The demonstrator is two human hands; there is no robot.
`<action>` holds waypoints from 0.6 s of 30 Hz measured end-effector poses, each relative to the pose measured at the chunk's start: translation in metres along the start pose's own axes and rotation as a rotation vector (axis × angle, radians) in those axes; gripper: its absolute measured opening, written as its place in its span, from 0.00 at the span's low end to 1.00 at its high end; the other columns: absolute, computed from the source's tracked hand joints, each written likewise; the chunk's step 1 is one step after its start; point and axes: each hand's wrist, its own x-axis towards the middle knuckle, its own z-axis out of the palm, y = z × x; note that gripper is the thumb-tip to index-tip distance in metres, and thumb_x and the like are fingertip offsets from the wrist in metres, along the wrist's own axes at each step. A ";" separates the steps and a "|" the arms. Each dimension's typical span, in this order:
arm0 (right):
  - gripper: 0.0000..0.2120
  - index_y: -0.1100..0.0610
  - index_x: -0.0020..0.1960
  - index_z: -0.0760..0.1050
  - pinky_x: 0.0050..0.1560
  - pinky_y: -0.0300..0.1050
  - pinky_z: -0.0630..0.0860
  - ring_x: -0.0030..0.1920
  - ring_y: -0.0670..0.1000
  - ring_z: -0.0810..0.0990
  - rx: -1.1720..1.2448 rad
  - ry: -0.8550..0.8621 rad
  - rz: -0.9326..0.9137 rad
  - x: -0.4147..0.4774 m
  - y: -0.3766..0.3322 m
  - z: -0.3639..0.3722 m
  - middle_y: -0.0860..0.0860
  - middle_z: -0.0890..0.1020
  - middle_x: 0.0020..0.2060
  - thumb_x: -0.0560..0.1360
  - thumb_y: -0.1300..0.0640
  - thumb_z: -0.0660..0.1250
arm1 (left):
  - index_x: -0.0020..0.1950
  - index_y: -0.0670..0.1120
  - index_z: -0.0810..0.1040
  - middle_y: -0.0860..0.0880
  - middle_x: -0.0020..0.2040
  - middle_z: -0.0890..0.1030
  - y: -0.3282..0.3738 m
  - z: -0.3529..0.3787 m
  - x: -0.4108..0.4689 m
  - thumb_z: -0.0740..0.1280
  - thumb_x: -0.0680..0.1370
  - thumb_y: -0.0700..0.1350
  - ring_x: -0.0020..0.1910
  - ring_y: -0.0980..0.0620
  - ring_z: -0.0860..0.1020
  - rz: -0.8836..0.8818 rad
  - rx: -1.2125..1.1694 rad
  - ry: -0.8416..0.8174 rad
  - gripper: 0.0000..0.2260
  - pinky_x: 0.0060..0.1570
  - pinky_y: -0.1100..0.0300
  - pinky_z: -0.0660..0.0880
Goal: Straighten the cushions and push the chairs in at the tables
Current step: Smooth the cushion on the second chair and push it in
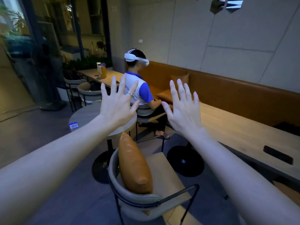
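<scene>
A grey padded chair (164,172) with a black metal frame stands just below me, turned toward the long wooden table (240,132) on the right and set apart from it. An orange leather cushion (134,166) stands on edge against the chair's backrest. My left hand (116,104) and my right hand (183,108) are stretched out in front of me at mid-height, fingers spread, holding nothing, well above the chair and cushion. More orange cushions (165,95) lie on the bench behind the table.
A small round table (84,117) with a blue card stands left of the chair. A seated person (139,88) wearing a white headset occupies another chair ahead. An orange bench (243,96) runs along the wall. Further grey chairs (87,91) stand at the far table. A dark phone (278,155) lies on the long table.
</scene>
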 end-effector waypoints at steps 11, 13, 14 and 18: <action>0.34 0.54 0.84 0.55 0.73 0.68 0.63 0.79 0.64 0.63 0.017 -0.188 0.108 0.044 0.012 0.159 0.59 0.62 0.82 0.83 0.39 0.50 | 0.84 0.56 0.50 0.41 0.85 0.50 -0.018 0.153 0.068 0.53 0.82 0.63 0.82 0.34 0.49 0.067 -0.038 -0.258 0.32 0.73 0.28 0.51; 0.34 0.53 0.84 0.54 0.74 0.68 0.62 0.80 0.64 0.62 0.021 -0.225 0.123 0.043 0.006 0.178 0.58 0.61 0.83 0.83 0.39 0.50 | 0.84 0.56 0.49 0.41 0.85 0.50 -0.024 0.175 0.070 0.53 0.82 0.63 0.82 0.34 0.49 0.090 -0.044 -0.315 0.32 0.73 0.28 0.52; 0.34 0.53 0.84 0.54 0.74 0.68 0.61 0.80 0.64 0.62 0.022 -0.243 0.128 0.041 0.001 0.188 0.58 0.60 0.83 0.83 0.39 0.51 | 0.84 0.56 0.49 0.41 0.85 0.50 -0.028 0.187 0.070 0.53 0.82 0.63 0.82 0.34 0.49 0.107 -0.051 -0.342 0.32 0.73 0.28 0.52; 0.34 0.54 0.84 0.54 0.74 0.69 0.61 0.80 0.64 0.61 0.004 -0.317 0.168 0.029 -0.021 0.226 0.58 0.60 0.83 0.84 0.40 0.54 | 0.84 0.56 0.50 0.42 0.85 0.51 -0.043 0.237 0.065 0.54 0.82 0.63 0.82 0.35 0.50 0.187 -0.100 -0.416 0.32 0.73 0.28 0.53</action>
